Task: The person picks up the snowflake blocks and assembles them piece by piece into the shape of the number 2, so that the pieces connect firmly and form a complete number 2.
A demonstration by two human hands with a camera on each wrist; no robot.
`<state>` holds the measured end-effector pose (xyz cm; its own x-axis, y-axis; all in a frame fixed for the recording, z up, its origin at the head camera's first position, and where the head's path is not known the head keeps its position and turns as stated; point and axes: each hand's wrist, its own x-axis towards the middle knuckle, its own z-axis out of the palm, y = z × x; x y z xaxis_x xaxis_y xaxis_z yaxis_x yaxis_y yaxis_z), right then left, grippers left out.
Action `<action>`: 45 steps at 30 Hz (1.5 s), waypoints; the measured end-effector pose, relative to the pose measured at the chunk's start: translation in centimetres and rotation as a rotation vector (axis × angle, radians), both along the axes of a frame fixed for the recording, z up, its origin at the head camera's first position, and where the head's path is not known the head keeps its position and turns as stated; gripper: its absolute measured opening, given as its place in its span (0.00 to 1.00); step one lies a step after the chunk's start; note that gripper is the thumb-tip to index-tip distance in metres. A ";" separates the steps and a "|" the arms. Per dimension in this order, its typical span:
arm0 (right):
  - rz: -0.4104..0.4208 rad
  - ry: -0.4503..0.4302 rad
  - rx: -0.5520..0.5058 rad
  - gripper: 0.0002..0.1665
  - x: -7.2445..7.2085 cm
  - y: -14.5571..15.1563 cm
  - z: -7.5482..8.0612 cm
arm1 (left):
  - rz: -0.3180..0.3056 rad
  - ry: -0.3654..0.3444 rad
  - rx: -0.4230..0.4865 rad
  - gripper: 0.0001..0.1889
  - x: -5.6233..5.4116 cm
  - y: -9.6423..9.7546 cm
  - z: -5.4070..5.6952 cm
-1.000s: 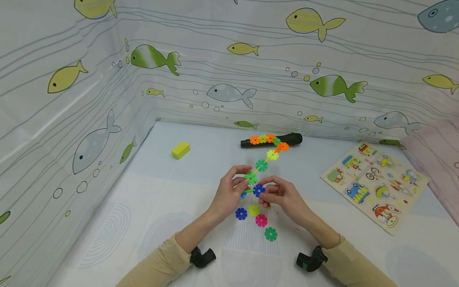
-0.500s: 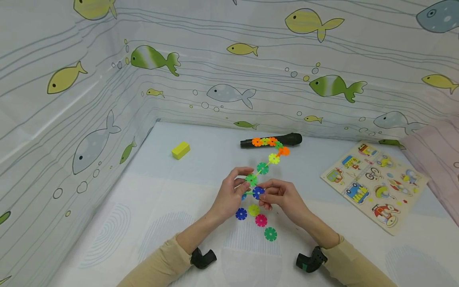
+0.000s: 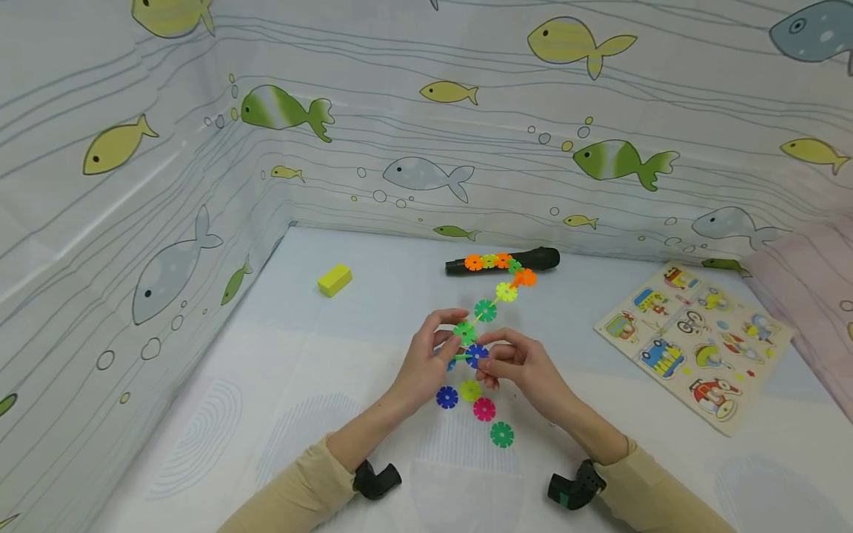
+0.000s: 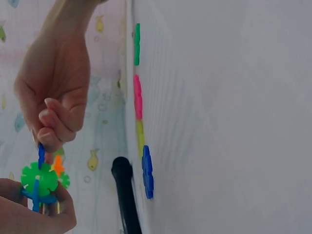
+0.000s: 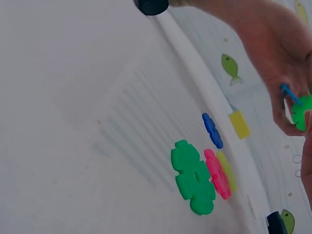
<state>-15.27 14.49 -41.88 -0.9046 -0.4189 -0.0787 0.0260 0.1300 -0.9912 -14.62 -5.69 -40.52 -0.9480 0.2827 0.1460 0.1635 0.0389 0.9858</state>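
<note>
My left hand (image 3: 421, 363) holds a chain of notched plastic discs by its near end, around a green disc (image 3: 464, 333). From there the chain rises away through green and yellow to orange discs (image 3: 526, 277). A light blue disc (image 4: 48, 199) shows between the left fingers in the left wrist view. My right hand (image 3: 529, 366) pinches a dark blue disc (image 3: 476, 356), whose edge meets the green disc (image 4: 39, 179) side-on in the left wrist view. How deep their slots engage, I cannot tell.
Loose discs lie below the hands: blue (image 3: 447, 397), yellow (image 3: 470, 391), pink (image 3: 484, 409) and green (image 3: 502, 434). A black microphone (image 3: 545, 258) lies behind the chain. A yellow block (image 3: 335, 280) sits at back left, a wooden picture puzzle (image 3: 689, 392) at right.
Both hands keep nearly the same place and grip. The chain's far end has dipped slightly and come back up. The loose discs stay put.
</note>
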 end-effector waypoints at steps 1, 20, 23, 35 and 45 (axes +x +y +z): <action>-0.001 -0.001 0.000 0.21 0.0 0.0 0.0 | 0.003 0.002 -0.004 0.20 0.0 0.0 0.0; 0.007 -0.006 0.028 0.22 -0.3 0.0 0.1 | 0.039 -0.004 0.016 0.23 -0.3 -0.3 0.0; 0.009 0.006 0.044 0.21 -0.5 0.2 0.1 | 0.056 -0.002 0.027 0.24 -0.5 -0.3 0.1; -0.131 0.006 0.290 0.19 -4.0 -0.3 -1.1 | 0.118 -0.025 0.020 0.25 -1.1 -1.1 0.4; -0.097 0.089 0.478 0.22 -6.6 -1.9 -2.6 | 0.118 -0.018 0.024 0.24 -1.2 -1.3 0.6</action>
<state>-21.89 12.61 -44.46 -0.9496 -0.2682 -0.1623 -0.0211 0.5713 -0.8204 -15.82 -7.03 -39.95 -0.9771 0.1654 0.1336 0.1409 0.0335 0.9895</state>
